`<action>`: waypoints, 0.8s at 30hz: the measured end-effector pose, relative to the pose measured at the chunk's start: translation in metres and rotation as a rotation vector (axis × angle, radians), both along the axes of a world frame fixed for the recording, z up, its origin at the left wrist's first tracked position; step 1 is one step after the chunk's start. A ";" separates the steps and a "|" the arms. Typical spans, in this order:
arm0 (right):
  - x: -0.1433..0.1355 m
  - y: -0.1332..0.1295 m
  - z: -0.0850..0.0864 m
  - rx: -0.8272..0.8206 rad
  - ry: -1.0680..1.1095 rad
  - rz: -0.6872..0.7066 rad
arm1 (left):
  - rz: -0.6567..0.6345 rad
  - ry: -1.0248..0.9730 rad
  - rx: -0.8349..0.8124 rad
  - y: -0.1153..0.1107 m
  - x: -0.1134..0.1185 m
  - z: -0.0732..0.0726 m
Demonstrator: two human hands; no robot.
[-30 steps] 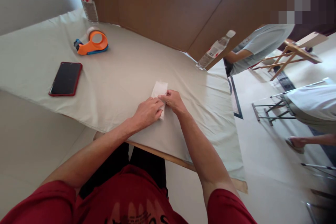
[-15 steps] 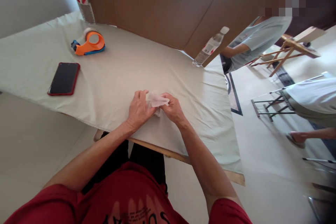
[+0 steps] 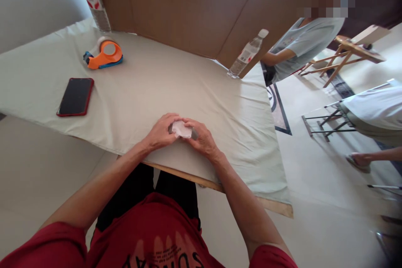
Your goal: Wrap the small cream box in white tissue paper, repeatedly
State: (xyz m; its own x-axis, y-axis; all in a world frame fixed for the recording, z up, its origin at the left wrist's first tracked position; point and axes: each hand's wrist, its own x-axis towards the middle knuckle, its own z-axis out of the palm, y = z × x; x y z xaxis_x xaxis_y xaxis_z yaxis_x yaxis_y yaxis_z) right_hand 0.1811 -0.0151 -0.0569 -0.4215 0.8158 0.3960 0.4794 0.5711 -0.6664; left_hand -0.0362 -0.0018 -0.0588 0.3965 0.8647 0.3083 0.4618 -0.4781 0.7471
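A small, crumpled white tissue (image 3: 182, 130) lies between my two hands, low over the cloth near the table's front edge. My left hand (image 3: 163, 131) curves round its left side, thumb and fingers touching it. From the right, my right hand (image 3: 201, 136) grips it the same way, with the fingertips of both hands nearly meeting at its far side. The underside of the tissue is hidden, so I cannot tell whether it rests on the cloth.
A pale cloth covers the table (image 3: 141, 92). On it are a red-cased phone or tablet (image 3: 75, 97), an orange tape dispenser (image 3: 105, 55) and two water bottles, left (image 3: 96, 4) and right (image 3: 248, 54), by a large cardboard panel (image 3: 182, 8). Two people sit right, one near a folding stool (image 3: 342, 56).
The tissue, loosely spread and raised between my fingers before, is now a more compact wad. Both hands have come round its sides. My view has shifted slightly.
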 end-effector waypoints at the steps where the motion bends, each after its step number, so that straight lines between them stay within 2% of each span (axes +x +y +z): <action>1: -0.001 0.002 -0.001 -0.031 0.027 -0.007 | -0.057 0.000 -0.008 0.000 -0.005 0.000; 4: -0.004 0.009 0.001 -0.167 0.138 -0.059 | -0.123 0.005 -0.026 0.002 -0.013 0.002; 8: -0.008 0.019 0.009 -0.399 0.281 -0.160 | -0.058 -0.047 -0.171 0.012 -0.007 0.014; 11: -0.012 0.022 0.015 -0.515 0.267 -0.202 | -0.036 -0.068 -0.285 0.020 0.000 0.021; 16: -0.017 0.025 0.014 -0.423 0.152 -0.293 | 0.014 -0.083 -0.377 0.025 0.011 0.020; 20: -0.014 0.028 0.007 -0.400 0.159 -0.284 | 0.088 -0.157 -0.380 0.024 0.022 0.015; 22: -0.012 0.029 0.005 -0.386 0.174 -0.284 | 0.167 -0.200 -0.358 0.017 0.026 0.013; 24: -0.011 0.029 0.002 -0.368 0.175 -0.292 | 0.307 -0.205 -0.297 0.007 0.026 0.011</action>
